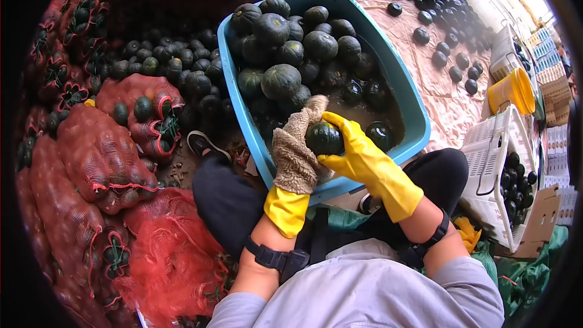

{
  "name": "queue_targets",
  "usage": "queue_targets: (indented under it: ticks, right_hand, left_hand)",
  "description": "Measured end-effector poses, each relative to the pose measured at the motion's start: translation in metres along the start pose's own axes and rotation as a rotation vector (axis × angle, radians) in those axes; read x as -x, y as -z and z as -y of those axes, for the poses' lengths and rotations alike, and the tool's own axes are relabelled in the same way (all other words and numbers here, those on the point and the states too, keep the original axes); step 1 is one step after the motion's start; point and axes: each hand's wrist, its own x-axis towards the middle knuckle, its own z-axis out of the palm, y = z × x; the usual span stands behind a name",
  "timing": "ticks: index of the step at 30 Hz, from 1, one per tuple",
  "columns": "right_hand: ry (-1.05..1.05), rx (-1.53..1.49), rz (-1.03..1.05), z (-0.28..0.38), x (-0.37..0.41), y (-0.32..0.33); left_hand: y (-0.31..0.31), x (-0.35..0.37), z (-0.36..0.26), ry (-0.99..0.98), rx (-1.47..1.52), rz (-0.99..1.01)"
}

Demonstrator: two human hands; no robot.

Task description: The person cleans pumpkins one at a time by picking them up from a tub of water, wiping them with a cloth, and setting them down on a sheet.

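A dark green kabocha squash [324,139], wet and shiny, is between my two hands over the near end of a blue tub [228,76]. My right hand [358,152], in a yellow rubber glove, grips its right side with thumb and fingers apart around it. My left hand [294,155], also gloved in yellow, is covered by a fleecy tan cloth [291,149] that presses against the squash's left side; the fingers under it are hidden. Many more squashes [281,81] are heaped in the tub. Another squash [379,136] sits in the murky water [358,115] just right of my hands.
Red mesh sacks [100,146] of squashes crowd the left, beside a loose squash pile [194,82]. Dark squashes [421,36] lie on a pale sheet [388,33] at upper right. A white crate [486,164], a yellow bucket [513,92] and cardboard [540,218] stand at right.
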Motion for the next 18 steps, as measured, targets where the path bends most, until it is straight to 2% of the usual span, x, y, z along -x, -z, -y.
queue_targets:
  ticks: [1,2,4,5,6,7,9,10,11,13,14,16,17,18]
  right_hand:
    - [0.036,0.025,0.036,0.006,0.004,0.003]
    - [0.094,-0.087,0.075,0.002,0.005,0.006]
    - [-0.195,-0.713,0.191,-0.001,0.006,0.002]
    - [-0.337,-1.026,0.243,-0.003,0.004,-0.004]
    - [-0.411,-1.079,0.122,-0.017,0.004,-0.025]
    - [-0.485,-1.127,-0.001,-0.022,0.002,-0.04]
    - [-0.444,-0.389,0.086,-0.038,-0.014,-0.025]
    - [-0.174,-0.212,0.291,-0.037,-0.025,-0.002]
    - [0.082,0.164,-0.03,-0.029,-0.009,-0.005]
    - [-0.015,0.142,0.194,0.015,0.004,0.012]
    - [0.076,0.073,0.165,0.015,0.008,0.014]
    - [-0.205,-0.229,0.237,0.025,0.0,0.025]
    - [-0.342,-0.38,0.27,0.029,-0.003,0.028]
    - [-0.366,-0.753,0.196,-0.007,-0.002,0.0]
  left_hand:
    - [0.007,-0.005,-0.001,-0.01,0.132,0.017]
    - [0.013,-0.011,-0.003,-0.018,0.264,0.036]
    - [0.013,0.0,0.001,-0.141,-0.051,0.018]
    - [0.012,0.006,-0.002,-0.349,-0.463,-0.041]
    - [-0.006,0.021,0.019,-0.296,-0.639,-0.115]
    - [-0.002,0.02,0.01,-0.102,-0.41,-0.048]
    - [-0.013,0.006,-0.011,0.149,0.142,-0.093]
    - [-0.014,0.008,-0.003,0.162,0.135,-0.074]
    - [-0.015,0.011,0.004,0.175,0.129,-0.056]
    - [0.018,-0.007,-0.014,0.027,-0.003,0.095]
    - [0.022,-0.016,-0.021,0.045,0.305,0.115]
    - [0.023,-0.01,-0.014,0.07,0.134,0.231]
    - [0.017,-0.002,-0.011,0.014,-0.071,0.185]
    - [0.012,0.007,-0.009,-0.031,-0.279,0.131]
